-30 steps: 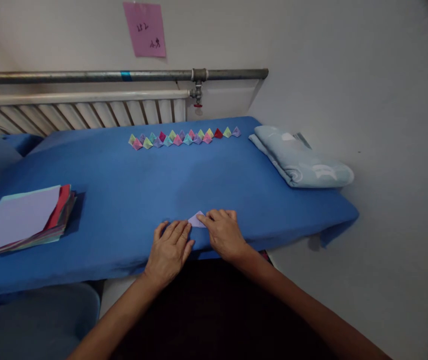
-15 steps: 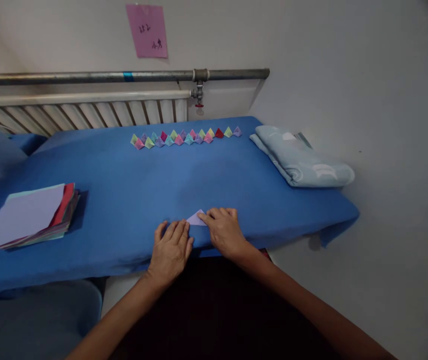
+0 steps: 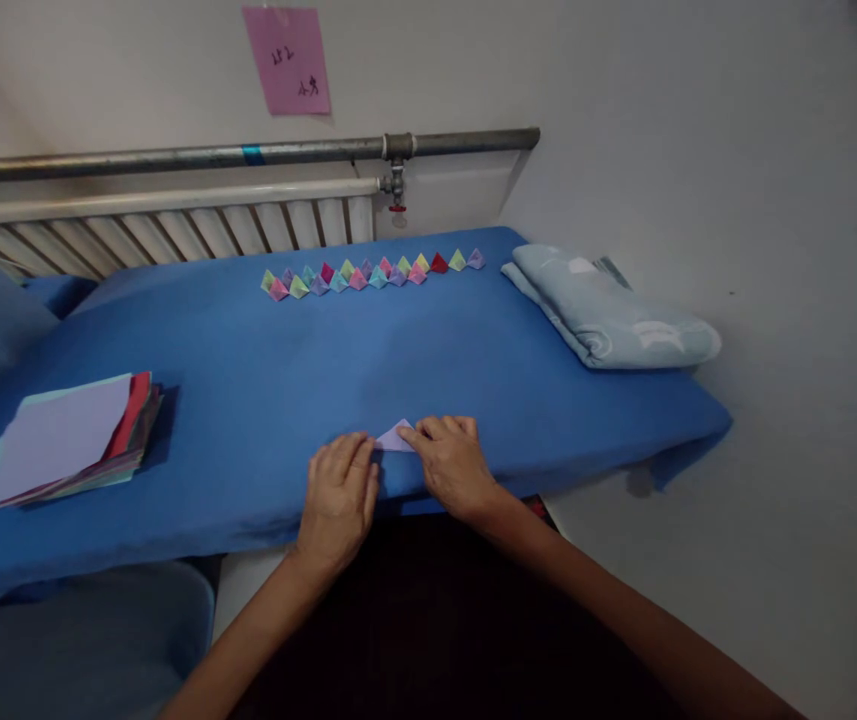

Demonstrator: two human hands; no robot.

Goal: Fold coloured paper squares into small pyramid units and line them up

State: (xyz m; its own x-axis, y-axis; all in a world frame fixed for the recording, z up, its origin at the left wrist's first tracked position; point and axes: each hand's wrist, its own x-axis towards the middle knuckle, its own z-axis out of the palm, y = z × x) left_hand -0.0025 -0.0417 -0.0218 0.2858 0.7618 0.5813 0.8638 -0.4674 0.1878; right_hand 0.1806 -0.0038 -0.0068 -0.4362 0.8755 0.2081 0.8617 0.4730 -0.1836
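A small folded lilac paper (image 3: 396, 437) lies near the front edge of the blue-covered table (image 3: 263, 380). My right hand (image 3: 452, 463) presses down on it with curled fingers, covering most of it. My left hand (image 3: 339, 487) lies flat on the cloth just left of the paper, fingers stretched out and close to its corner. A row of several small folded paper pieces (image 3: 368, 272) in mixed colours stands along the far side. A stack of coloured paper sheets (image 3: 64, 440) rests at the left.
A folded light-blue blanket (image 3: 612, 320) sits at the table's right end. Behind the table run a radiator (image 3: 165, 225) and a metal pipe (image 3: 248, 155). A pink note (image 3: 287, 60) hangs on the wall. A blue seat (image 3: 75, 640) stands at lower left.
Both hands stay on the lilac paper near the front edge; my left hand has shifted slightly. The view has tilted a little.
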